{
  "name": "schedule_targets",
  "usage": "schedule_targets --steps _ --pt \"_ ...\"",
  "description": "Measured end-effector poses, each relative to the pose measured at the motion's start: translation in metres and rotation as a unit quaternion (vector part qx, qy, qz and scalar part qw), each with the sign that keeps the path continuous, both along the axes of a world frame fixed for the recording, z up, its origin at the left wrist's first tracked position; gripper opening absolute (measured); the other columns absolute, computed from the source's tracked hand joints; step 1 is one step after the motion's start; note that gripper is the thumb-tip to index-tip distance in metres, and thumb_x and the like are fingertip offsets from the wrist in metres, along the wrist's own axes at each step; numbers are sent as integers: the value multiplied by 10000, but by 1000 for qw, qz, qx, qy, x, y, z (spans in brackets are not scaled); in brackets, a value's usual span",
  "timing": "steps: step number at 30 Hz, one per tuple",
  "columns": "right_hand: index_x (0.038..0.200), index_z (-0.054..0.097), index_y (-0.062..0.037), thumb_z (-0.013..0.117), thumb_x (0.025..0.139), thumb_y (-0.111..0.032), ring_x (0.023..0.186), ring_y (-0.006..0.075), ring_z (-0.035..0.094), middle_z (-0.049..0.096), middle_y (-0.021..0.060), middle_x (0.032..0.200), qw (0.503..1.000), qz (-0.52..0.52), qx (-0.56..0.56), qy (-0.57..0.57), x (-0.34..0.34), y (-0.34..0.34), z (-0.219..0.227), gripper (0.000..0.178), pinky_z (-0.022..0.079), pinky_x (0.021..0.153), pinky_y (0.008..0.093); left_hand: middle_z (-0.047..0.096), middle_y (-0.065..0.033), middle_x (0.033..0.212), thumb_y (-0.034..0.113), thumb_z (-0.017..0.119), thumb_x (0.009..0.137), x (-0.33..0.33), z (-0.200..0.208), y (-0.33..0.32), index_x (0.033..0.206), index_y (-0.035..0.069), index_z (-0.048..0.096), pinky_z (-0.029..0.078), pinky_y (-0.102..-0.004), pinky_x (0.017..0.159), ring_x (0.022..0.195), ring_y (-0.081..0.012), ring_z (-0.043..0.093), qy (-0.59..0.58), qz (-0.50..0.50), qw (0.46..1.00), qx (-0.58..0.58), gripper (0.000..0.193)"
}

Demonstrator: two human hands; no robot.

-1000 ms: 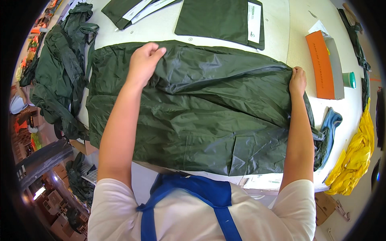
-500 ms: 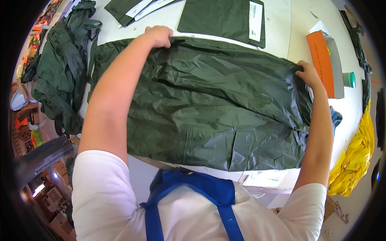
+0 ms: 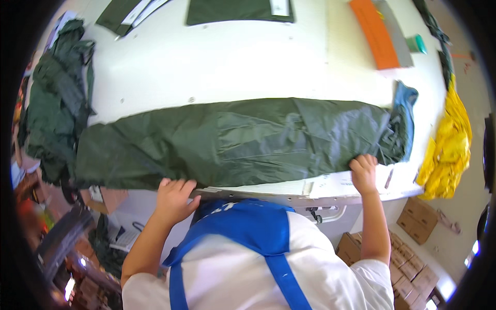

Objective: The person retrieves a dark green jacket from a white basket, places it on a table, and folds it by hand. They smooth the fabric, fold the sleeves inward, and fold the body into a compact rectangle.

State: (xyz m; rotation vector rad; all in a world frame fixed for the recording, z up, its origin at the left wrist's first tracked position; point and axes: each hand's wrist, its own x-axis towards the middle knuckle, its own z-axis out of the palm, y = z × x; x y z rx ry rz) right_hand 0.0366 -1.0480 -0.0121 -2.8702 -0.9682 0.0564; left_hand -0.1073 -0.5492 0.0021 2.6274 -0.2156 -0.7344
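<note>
A dark green, shiny, waterproof-looking garment [image 3: 248, 142] lies folded in a long strip along the near side of the table, creased across its middle. At its near edge on the left, my left hand [image 3: 176, 200] has its fingers curled over the fabric, the thumb hanging below. My right hand [image 3: 365, 173] grips the near edge toward the right end, fingers bent onto the cloth. Bunched fabric and a blue cloth [image 3: 405, 116] lie at the garment's right end. Whatever lies beneath the folded layers is hidden.
Flat folded green pieces with white labels [image 3: 237, 11] lie on the white table [image 3: 206, 67]. At the back right stand an orange box [image 3: 376, 33] and a green roll [image 3: 416, 44]. Green garments [image 3: 57, 108] hang at left, yellow fabric [image 3: 449, 147] at right; cartons [image 3: 408, 263] below.
The garment's far edge has come toward me and the piece is now a narrower strip. Both hands have moved from its far edge to its near edge.
</note>
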Motion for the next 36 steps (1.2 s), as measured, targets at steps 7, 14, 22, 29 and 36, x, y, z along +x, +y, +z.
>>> schedule_targets --steps 7,14,22,29,36 --pt "811 611 -61 514 600 78 869 329 563 609 98 910 975 -13 164 148 51 -39 -8 271 465 800 408 263 -211 1462 424 672 742 36 -33 -48 1304 179 489 128 -661 1040 1333 -464 214 -215 -14 974 62 640" --pt "892 571 -66 552 637 48 1036 328 509 573 109 962 987 -147 -47 -34 158 -150 -23 280 413 901 420 169 -187 1505 455 765 614 32 -72 -46 1332 253 457 62 -689 1037 1370 -470 105 -213 6 977 30 807" --pt "776 455 -53 500 632 83 841 344 499 482 125 770 969 -242 26 -53 164 -193 -69 203 394 696 423 155 -204 1506 509 715 663 28 -90 -37 1336 243 416 68 -680 1044 1374 -451 138 -213 3 976 46 783" --pt "780 436 -40 486 640 90 849 357 499 462 141 761 967 -249 48 -16 168 -195 -70 198 387 709 416 138 -221 1510 516 699 685 28 -80 -31 1350 222 428 77 -672 1044 1369 -465 146 -178 -1 983 43 776" --pt "1227 526 -86 649 647 -15 1274 344 372 434 136 1355 982 -164 -35 -83 121 -35 12 597 282 1056 479 64 -210 1525 482 696 714 16 -62 -46 1386 240 408 101 -665 1041 1374 -472 85 -123 50 990 56 770"
